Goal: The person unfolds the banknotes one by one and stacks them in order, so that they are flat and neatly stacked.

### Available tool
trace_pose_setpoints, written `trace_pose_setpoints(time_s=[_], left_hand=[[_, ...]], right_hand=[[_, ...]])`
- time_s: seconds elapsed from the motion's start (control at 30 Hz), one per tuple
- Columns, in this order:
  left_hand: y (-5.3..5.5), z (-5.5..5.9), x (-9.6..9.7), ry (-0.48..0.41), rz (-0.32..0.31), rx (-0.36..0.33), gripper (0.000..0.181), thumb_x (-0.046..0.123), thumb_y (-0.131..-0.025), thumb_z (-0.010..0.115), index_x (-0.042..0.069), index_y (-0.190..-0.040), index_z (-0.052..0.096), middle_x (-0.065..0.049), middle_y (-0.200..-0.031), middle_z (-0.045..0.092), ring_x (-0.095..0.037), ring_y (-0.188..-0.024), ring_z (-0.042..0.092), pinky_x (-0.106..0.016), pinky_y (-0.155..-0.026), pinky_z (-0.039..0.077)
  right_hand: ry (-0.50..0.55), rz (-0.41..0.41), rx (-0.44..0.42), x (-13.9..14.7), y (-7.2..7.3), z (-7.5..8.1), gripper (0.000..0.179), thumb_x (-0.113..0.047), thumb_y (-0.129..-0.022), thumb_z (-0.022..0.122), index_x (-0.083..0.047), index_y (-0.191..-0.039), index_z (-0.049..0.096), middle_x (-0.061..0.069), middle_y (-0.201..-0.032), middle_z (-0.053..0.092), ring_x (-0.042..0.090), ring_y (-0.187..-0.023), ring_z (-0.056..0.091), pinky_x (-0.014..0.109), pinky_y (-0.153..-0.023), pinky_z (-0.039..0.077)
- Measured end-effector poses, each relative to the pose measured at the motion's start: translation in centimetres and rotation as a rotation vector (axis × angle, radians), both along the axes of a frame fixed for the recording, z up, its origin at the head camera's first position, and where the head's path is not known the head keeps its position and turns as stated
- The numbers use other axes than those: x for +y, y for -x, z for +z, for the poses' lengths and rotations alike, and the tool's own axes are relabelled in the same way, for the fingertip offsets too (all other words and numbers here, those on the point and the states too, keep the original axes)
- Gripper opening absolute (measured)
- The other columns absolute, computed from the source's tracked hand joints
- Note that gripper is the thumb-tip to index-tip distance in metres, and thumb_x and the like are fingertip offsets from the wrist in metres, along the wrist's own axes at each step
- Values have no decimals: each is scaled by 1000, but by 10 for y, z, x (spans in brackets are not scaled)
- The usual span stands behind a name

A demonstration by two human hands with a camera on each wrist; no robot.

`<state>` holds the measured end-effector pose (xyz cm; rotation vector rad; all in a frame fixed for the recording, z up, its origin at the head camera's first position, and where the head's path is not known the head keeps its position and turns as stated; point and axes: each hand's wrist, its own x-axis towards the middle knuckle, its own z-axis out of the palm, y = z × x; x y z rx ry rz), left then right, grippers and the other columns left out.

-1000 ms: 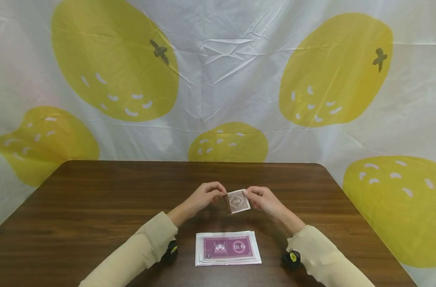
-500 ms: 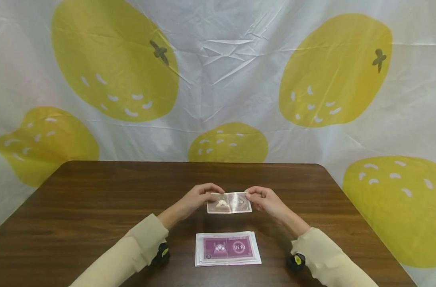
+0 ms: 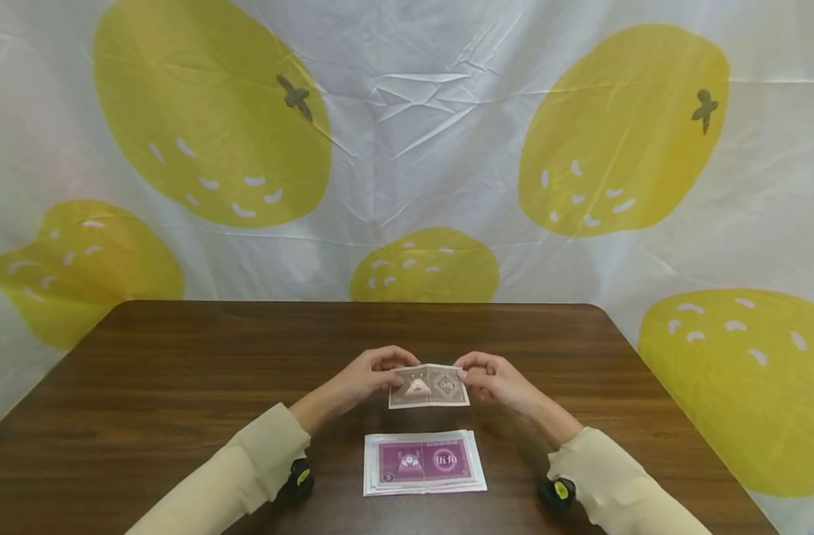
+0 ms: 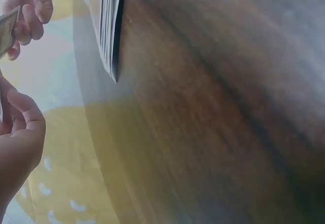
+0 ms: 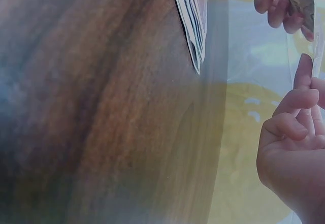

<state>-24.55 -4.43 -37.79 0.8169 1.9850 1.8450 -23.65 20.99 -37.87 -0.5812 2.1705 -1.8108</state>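
Observation:
A brownish-grey paper banknote [image 3: 444, 387] is held up above the table, with a crease down its middle and a small white cartoon figure on its left half. My left hand [image 3: 364, 377] pinches its left end, thumb in front and fingers behind. At the right end, my right hand [image 3: 499, 381] pinches the upper corner. Just nearer to me lies a stack of banknotes [image 3: 425, 464], the top one purple, also creased at the middle. Both wrist views catch the layered edges of the stack [image 4: 109, 36]; in the right wrist view the right hand's [image 5: 289, 148] fingers are partly curled.
The dark brown wooden table [image 3: 179, 416] reaches back to a white cloth [image 3: 433, 163] printed with yellow fruit. Each wrist carries a black strap-on device [image 3: 557, 491] below a cream sleeve [image 3: 621, 475].
The banknote, folded to half its width a second ago, is now unfolded as my left hand has moved left. It has since dropped slightly, and the glare on it has gone.

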Motion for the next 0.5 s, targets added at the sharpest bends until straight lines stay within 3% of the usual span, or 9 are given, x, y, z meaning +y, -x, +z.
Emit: trace_pose_setpoints(time_s=[0.2,0.5], left_hand=[[-4,-3,-5,54,-10,39,28,-3,-81,54,-2,-109,55,-10,-94,58,-17,-76,53,-33,-65,46],[-18,-6,-12,183,-110,218,27,0,-79,59,-3,-106,57,-6,-84,59,-12,-62,50,-28,-52,44]], right_hand=[[-29,38,17,2,-4,-1,24,-7,-86,54,9,-102,49,-3,-54,44,5,-46,37,20,-41,26],[-61,155,55,6,-14,-5,20,-4,-85,54,8,-102,51,1,-61,49,6,-48,38,20,-43,29]])
